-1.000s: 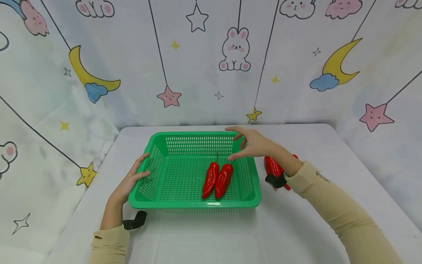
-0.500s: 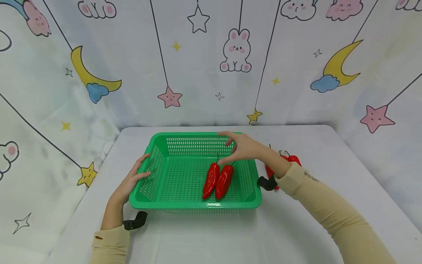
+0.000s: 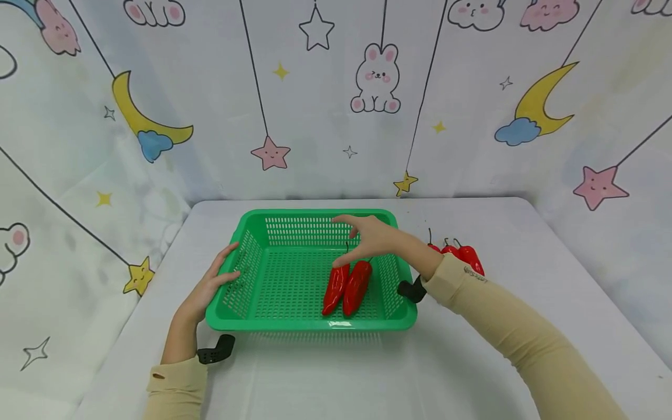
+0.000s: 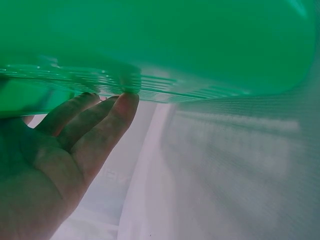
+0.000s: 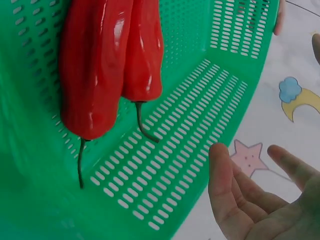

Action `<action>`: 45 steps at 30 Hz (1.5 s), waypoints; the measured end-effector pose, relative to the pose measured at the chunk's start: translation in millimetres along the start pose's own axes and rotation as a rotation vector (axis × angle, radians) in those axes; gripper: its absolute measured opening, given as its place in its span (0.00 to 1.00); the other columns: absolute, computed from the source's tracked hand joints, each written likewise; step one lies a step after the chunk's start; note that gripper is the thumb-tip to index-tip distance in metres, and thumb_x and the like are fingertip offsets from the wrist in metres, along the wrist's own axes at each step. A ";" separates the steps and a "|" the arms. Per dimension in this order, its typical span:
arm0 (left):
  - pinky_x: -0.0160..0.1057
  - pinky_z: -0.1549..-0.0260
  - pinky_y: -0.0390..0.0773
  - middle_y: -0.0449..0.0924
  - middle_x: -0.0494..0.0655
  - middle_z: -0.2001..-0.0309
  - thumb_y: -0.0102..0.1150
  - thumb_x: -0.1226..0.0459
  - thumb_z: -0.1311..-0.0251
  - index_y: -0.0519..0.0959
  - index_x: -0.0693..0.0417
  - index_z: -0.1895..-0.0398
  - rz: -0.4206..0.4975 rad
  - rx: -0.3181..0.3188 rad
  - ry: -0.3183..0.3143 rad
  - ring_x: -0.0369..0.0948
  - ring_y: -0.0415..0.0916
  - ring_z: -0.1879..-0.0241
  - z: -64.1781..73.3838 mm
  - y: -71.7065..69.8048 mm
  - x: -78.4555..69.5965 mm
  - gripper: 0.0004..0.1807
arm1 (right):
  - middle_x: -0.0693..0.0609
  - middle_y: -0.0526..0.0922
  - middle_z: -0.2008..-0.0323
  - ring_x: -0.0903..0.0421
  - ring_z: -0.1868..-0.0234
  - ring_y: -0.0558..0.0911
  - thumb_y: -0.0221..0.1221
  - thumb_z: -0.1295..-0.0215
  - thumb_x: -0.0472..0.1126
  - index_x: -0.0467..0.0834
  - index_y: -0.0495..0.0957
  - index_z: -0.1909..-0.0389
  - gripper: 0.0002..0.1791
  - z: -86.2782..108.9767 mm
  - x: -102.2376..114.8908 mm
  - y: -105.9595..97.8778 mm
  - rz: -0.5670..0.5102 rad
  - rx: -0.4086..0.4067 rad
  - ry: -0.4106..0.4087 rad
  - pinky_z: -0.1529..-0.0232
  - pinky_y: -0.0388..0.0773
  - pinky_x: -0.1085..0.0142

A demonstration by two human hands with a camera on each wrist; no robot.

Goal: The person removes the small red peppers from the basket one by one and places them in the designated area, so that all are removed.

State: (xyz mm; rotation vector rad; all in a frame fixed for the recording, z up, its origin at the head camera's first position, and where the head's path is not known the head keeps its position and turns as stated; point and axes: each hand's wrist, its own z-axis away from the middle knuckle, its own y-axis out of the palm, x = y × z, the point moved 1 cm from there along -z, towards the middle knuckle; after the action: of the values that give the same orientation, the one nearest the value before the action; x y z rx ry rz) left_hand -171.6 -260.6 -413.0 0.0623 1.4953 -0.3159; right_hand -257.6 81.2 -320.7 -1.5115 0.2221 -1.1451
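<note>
Two glossy red chili peppers lie side by side in the right half of a green plastic basket; the right wrist view shows the red peppers with thin dark stems. My left hand holds the basket's left side, thumb over the rim; the left wrist view shows that hand's fingers against the outside of its slotted wall. My right hand hovers over the basket's right half, thumb and fingers spread apart with nothing between them. It partly hides the left pepper's upper end in the head view.
Several more red peppers lie on the white table right of the basket, partly hidden by my right forearm. A white cloth backdrop with cartoon moons, stars and a rabbit stands behind the table.
My right hand has moved left over the basket, its fingers staying spread, uncovering more of the pepper stems at right. The left hand, basket and peppers inside it stay put.
</note>
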 end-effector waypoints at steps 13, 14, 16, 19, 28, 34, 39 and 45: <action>0.41 0.59 0.71 0.32 0.54 0.30 0.42 0.61 0.33 0.40 0.38 0.28 -0.010 -0.004 -0.007 0.57 0.51 0.41 -0.4 0.1 -0.4 0.35 | 0.44 0.71 0.43 0.51 0.46 0.71 0.66 0.57 0.63 0.46 0.56 0.32 0.52 -17.4 12.3 21.9 0.096 0.059 0.123 0.48 0.69 0.56; 0.42 0.59 0.71 0.32 0.54 0.30 0.42 0.61 0.33 0.40 0.38 0.28 -0.012 -0.004 -0.006 0.57 0.50 0.40 -0.8 0.2 -0.4 0.35 | 0.44 0.72 0.44 0.51 0.47 0.71 0.66 0.58 0.63 0.46 0.56 0.32 0.53 -18.2 12.5 24.5 0.100 0.063 0.139 0.49 0.70 0.56; 0.42 0.59 0.70 0.32 0.54 0.30 0.41 0.62 0.33 0.40 0.38 0.28 -0.011 -0.001 -0.005 0.57 0.50 0.40 -1.3 0.4 -0.4 0.34 | 0.43 0.71 0.44 0.51 0.47 0.71 0.66 0.58 0.63 0.46 0.56 0.32 0.53 -19.9 12.4 30.1 0.115 0.077 0.171 0.49 0.70 0.57; 0.42 0.59 0.71 0.32 0.54 0.30 0.42 0.61 0.33 0.40 0.38 0.28 0.001 0.004 -0.005 0.57 0.51 0.41 -1.6 0.5 -0.1 0.34 | 0.43 0.70 0.43 0.50 0.46 0.71 0.66 0.58 0.65 0.46 0.56 0.32 0.54 -22.1 11.7 37.9 0.131 0.099 0.212 0.49 0.70 0.56; 0.41 0.59 0.71 0.31 0.53 0.30 0.42 0.62 0.33 0.40 0.39 0.28 0.005 0.003 -0.004 0.57 0.50 0.41 -1.9 -0.5 0.5 0.35 | 0.44 0.65 0.38 0.47 0.38 0.64 0.66 0.58 0.64 0.46 0.57 0.32 0.53 -24.7 12.1 50.8 0.154 0.137 0.253 0.46 0.67 0.55; 0.39 0.60 0.72 0.31 0.53 0.30 0.42 0.62 0.33 0.40 0.39 0.28 0.005 0.004 -0.001 0.57 0.51 0.41 -2.5 -0.9 0.1 0.35 | 0.42 0.64 0.38 0.45 0.37 0.60 0.66 0.58 0.64 0.47 0.58 0.33 0.52 -26.4 9.4 58.2 0.165 0.156 0.289 0.46 0.67 0.54; 0.38 0.60 0.72 0.31 0.53 0.30 0.42 0.62 0.33 0.40 0.40 0.28 -0.001 0.002 0.000 0.56 0.51 0.41 -2.0 -0.9 -0.3 0.35 | 0.41 0.64 0.38 0.45 0.37 0.61 0.65 0.57 0.65 0.47 0.57 0.32 0.53 -27.9 8.4 64.2 0.195 0.181 0.306 0.48 0.69 0.56; 0.39 0.60 0.72 0.31 0.53 0.30 0.42 0.62 0.33 0.40 0.40 0.28 0.000 -0.001 -0.004 0.57 0.51 0.41 -2.5 -0.5 -0.1 0.35 | 0.42 0.65 0.39 0.45 0.38 0.62 0.65 0.59 0.67 0.48 0.57 0.32 0.53 -30.0 8.9 68.6 0.254 0.201 0.323 0.49 0.70 0.57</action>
State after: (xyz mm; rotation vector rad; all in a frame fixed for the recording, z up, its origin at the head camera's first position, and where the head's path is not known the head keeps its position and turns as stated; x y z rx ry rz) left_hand -174.1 -260.5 -413.0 0.0611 1.4919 -0.3157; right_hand -245.0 33.9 -378.1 -1.0832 0.4902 -1.1632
